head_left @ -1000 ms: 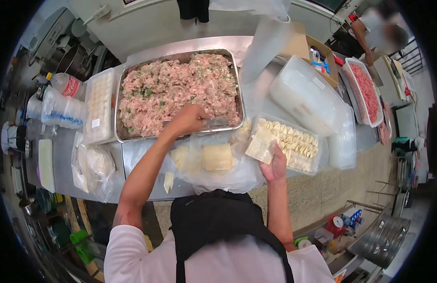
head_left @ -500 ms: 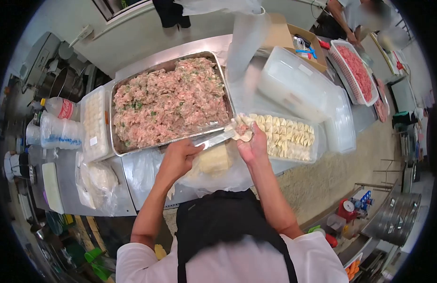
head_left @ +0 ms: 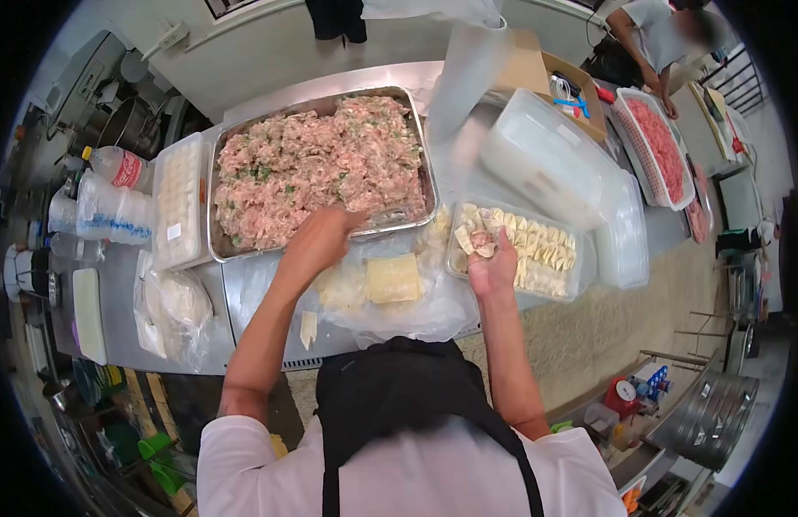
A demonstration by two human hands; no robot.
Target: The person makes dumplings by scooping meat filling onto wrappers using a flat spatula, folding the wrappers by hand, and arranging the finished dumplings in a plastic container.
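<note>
My left hand is closed around the handle end of a flat metal spatula, whose blade lies at the near rim of a steel tray. A mound of minced meat with green bits fills that tray. In my right hand a partly folded dumpling shows pink filling inside its pale wrapper. The hand is over the near left part of a clear plastic container with rows of folded dumplings. Square wrappers lie stacked on plastic between my hands.
Left of the tray stand a lidded box, a soda bottle and bagged dough-like pieces. Clear empty-looking bins and a cardboard box are behind right. Another person is beside a white basket of meat.
My left hand has drawn the spatula away from the dumpling, up to the tray's near rim. My right hand has carried the dumpling rightward over the container.
</note>
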